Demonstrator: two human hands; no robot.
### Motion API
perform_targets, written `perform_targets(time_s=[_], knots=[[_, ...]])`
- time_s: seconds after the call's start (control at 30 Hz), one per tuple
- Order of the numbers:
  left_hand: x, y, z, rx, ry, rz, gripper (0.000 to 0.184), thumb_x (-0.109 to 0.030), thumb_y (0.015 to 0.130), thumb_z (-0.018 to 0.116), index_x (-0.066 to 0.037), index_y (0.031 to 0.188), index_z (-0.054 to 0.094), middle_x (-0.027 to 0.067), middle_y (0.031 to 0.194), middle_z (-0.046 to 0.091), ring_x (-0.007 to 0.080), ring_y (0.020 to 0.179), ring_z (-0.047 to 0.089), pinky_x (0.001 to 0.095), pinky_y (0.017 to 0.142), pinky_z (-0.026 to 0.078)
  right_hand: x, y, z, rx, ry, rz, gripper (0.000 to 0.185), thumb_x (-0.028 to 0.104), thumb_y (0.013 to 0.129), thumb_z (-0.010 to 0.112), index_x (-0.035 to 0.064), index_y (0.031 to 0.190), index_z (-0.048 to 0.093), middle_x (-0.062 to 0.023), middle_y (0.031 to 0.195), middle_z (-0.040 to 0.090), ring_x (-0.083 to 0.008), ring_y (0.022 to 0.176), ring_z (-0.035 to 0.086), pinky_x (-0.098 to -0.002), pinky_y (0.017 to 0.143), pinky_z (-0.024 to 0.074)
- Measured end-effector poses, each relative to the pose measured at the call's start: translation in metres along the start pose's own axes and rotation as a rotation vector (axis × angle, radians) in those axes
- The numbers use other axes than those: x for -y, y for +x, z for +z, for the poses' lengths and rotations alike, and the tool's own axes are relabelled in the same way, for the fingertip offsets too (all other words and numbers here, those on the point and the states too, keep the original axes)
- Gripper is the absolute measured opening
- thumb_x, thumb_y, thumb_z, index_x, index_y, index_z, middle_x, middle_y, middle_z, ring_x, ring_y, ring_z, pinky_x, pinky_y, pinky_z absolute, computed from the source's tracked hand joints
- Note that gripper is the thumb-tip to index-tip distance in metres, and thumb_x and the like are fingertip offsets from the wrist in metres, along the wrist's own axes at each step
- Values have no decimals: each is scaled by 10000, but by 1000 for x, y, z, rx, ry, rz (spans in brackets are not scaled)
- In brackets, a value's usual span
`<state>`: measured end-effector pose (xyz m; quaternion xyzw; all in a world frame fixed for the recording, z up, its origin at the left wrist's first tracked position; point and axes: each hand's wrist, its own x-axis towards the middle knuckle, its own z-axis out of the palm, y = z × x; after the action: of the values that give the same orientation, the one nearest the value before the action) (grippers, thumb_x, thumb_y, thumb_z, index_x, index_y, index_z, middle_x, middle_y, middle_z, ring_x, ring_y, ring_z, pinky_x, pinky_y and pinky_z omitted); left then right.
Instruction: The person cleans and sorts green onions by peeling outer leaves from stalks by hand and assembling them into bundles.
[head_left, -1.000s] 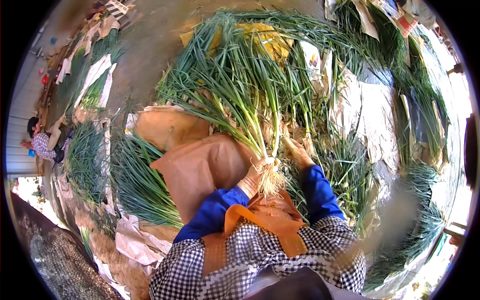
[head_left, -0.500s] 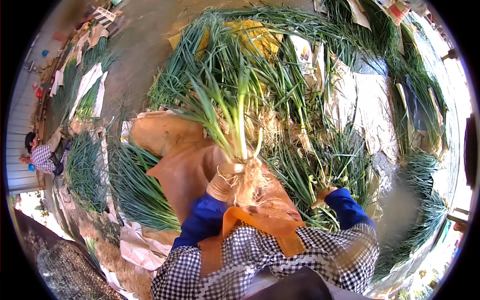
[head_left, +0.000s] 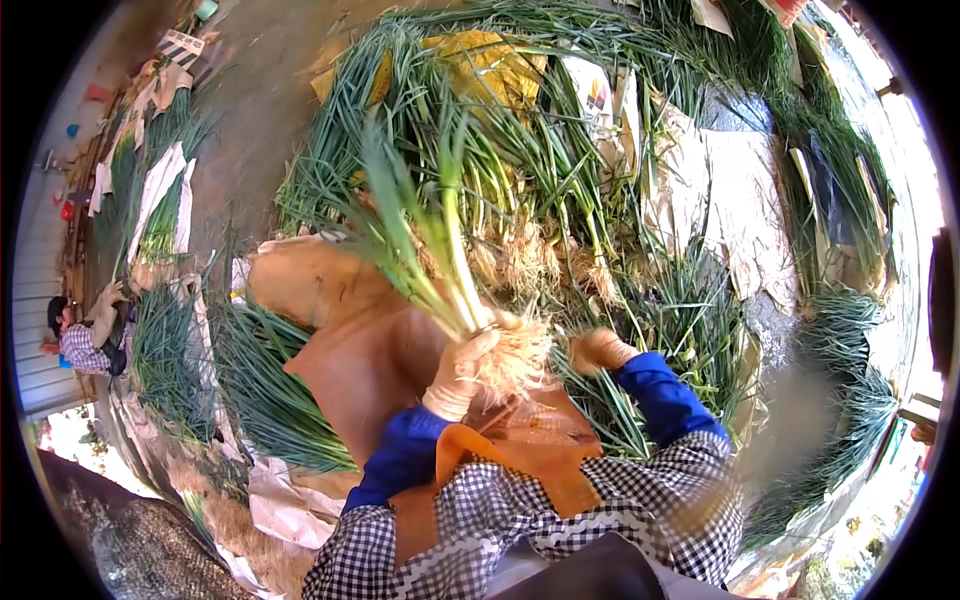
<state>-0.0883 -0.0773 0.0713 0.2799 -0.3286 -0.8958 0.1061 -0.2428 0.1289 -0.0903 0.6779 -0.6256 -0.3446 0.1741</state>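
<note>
My left hand is closed round the lower stalks of a bunch of green onions, held over my lap. Its pale, stringy roots hang to the right of the fingers, and its green tops point away from me, blurred. Just right of those roots is my right hand, apart from them, its fingers smeared by motion. A brown apron covers my lap beneath the bunch. Beyond it lies a large heap of green onions, roots toward me.
More green onions lie in a bundle at my left, and others at the far right. Pale sacking is spread on the ground ahead right. Another person sits at the far left.
My right hand has come up and left from the loose leaves toward the roots. The bunch in my left hand has tilted, its roots shifting right. The view has shifted slightly.
</note>
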Motion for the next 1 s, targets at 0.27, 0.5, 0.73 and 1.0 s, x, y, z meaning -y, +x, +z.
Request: perform_targets(time_s=[0.27,0.5,0.73,1.0], knots=[[77,39,-43,-62,-167,-142,266,-54,797,582,30,1049,573,77,934,609,173,883,580,264,826,461,-94,107,119,267,1037,1140,290,414,752,600,125,766,614,-82,734,646,-283,663,639,-400,591,501],[66,38,-15,15,-392,-394,340,-69,819,574,-13,1153,540,68,887,617,166,760,614,291,680,529,-119,61,-10,-115,2459,942,328,336,884,486,41,898,629,-10,698,554,-110,589,477,-256,537,391],[116,29,-6,-46,-324,-519,143,-96,832,586,-21,954,587,88,893,628,192,771,608,309,730,516,-25,61,-19,86,1371,851,263,357,844,513,118,775,599,-117,693,606,-281,650,593,-388,567,466],[119,44,-39,-82,-317,-320,219,-150,845,568,-12,1012,598,74,921,638,174,790,605,292,737,506,-52,-69,-89,-422,2561,1239,273,241,900,478,95,674,524,28,617,488,-59,537,433,-216,494,350]])
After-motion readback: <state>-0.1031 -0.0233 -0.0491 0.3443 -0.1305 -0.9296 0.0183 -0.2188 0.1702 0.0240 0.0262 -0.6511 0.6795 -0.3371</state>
